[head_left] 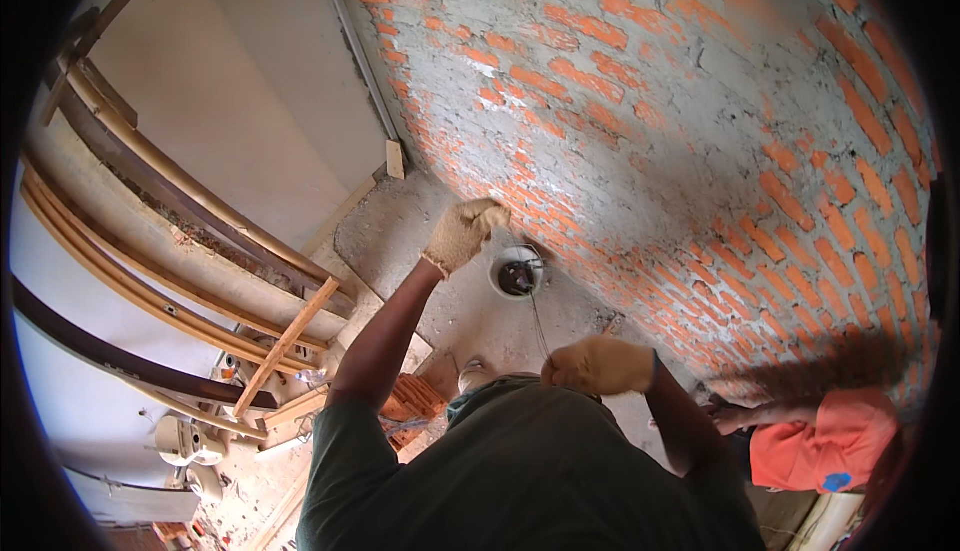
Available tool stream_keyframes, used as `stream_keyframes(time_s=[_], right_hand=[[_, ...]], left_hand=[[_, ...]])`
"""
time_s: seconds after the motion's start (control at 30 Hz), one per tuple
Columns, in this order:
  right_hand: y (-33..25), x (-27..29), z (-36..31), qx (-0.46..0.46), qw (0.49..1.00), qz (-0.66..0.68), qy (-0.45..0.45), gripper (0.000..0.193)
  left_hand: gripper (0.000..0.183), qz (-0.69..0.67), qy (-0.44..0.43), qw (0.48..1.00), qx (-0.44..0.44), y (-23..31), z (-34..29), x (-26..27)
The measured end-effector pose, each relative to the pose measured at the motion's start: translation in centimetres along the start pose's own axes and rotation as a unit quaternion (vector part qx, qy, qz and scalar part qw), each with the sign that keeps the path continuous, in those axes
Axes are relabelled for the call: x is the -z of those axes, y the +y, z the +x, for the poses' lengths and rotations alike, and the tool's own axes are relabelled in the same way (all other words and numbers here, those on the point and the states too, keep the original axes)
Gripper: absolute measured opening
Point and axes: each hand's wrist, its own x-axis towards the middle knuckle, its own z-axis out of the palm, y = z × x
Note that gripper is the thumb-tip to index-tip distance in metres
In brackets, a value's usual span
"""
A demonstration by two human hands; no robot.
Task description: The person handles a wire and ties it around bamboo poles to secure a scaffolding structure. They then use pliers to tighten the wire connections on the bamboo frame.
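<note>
Both my hands wear pale work gloves. My left hand (465,234) is raised beside the brick wall, its fingers closed in a pinch; what they hold is too small to make out. Lower and to the right, my right hand (600,364) is closed on a thin cord (540,323) in front of my body. From there the cord runs up toward a round, light-rimmed bucket (495,273). The bucket appears to stand on the floor between my hands, close to the wall. Its dark inside holds something I cannot identify.
A brick wall (590,81) smeared with grey mortar rises ahead and to the right. Bricks (412,406) are stacked near my left side. Long wooden beams (170,291) and a slanted plank (290,343) fill the left. A person in an orange shirt (825,441) is close on my right.
</note>
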Motion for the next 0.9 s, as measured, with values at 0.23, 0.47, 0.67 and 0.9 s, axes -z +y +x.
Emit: stream_keyframes(time_s=[0.23, 0.47, 0.67, 0.9], right_hand=[[14.0, 9.0, -1.7, -0.080, 0.798, -0.354, 0.481, 0.023], [1.7, 0.0, 0.9, 0.122, 0.979, 0.070, 0.150, 0.030], [13.4, 10.1, -4.7, -0.027, 0.751, -0.228, 0.619, 0.017], [4.2, -0.9, -0.1, -0.025, 0.988, -0.098, 0.113, 0.031]], left_hand=[[0.044, -0.033, -0.210, 0.977, -0.006, 3.0, -3.9, -1.2], [0.063, -0.050, 0.037, 0.986, 0.152, -3.1, 0.2, -0.1], [0.058, -0.021, -0.304, 0.946, 0.113, 4.1, -4.0, -2.7], [0.044, -0.008, -0.013, 0.999, 0.045, -4.9, 2.9, 1.7]])
